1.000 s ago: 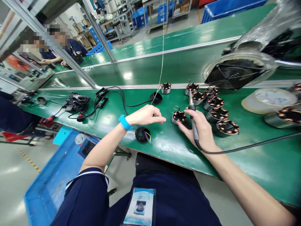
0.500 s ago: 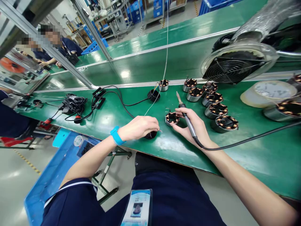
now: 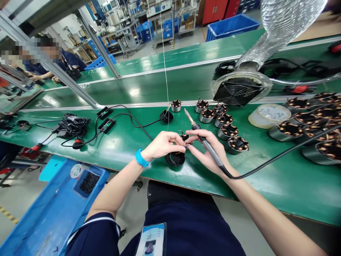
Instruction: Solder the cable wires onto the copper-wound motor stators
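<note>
A black cup (image 3: 175,161) sits just under the left hand (image 3: 165,144), which pinches its wires (image 3: 186,146); the right hand (image 3: 218,150), farther off, grips a soldering iron (image 3: 210,150).

From my remote seat I see that the green tabletop (image 3: 266,181) is smooth and quite glossy, with pale reflections. The winding cores (image 3: 238,147) have bright metal walls and shiny, copper-looking coils. The soldering iron (image 3: 210,148) shows a metal tip and a duller grey handle. The black cup (image 3: 176,162) seems to be of plastic. The hose (image 3: 279,30) looks wrinkled and silvery like foil, the long bin (image 3: 53,209) is smooth plastic, and the sleeve (image 3: 96,234) is matt cloth.
</note>
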The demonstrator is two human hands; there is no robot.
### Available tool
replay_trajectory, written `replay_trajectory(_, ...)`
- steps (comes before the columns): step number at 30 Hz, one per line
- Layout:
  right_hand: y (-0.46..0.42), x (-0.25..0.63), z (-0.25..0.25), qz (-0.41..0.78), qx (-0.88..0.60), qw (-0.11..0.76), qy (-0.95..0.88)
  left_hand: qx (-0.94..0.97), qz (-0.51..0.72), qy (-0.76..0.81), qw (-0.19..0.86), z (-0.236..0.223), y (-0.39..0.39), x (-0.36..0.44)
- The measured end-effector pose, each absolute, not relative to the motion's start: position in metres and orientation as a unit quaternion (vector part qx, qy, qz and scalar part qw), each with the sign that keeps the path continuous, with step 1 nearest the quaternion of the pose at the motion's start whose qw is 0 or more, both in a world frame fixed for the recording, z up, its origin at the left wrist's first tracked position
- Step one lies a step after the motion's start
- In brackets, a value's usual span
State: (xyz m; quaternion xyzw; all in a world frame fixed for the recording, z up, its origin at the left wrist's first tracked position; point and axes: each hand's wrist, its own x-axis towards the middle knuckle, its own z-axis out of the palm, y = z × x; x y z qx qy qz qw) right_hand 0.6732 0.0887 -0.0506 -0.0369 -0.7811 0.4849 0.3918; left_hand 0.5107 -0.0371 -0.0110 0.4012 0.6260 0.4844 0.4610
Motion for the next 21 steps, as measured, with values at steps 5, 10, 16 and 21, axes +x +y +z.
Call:
replay_trajectory(5, 0.083, 0.669, -0.051, 0.510, -0.022, 0.389, -0.767, 0.403, 0.482, 0.646, 0.434, -0.012, -0.041, 0.514)
replay_trajectory(10, 0.081, 0.667, -0.053, 0.541, -0.024, 0.383, -0.748, 0.398, 0.494, 0.643, 0.429, -0.018, -0.045, 0.515)
replay_trajectory(16, 0.076, 0.664, -0.062, 0.603, -0.023, 0.382, -0.700, 0.386, 0.499, 0.657, 0.413, -0.025, -0.048, 0.519)
replay_trajectory(21, 0.075, 0.662, -0.068, 0.621, -0.051, 0.394, -0.676, 0.376, 0.515, 0.651, 0.413, -0.031, -0.046, 0.519)
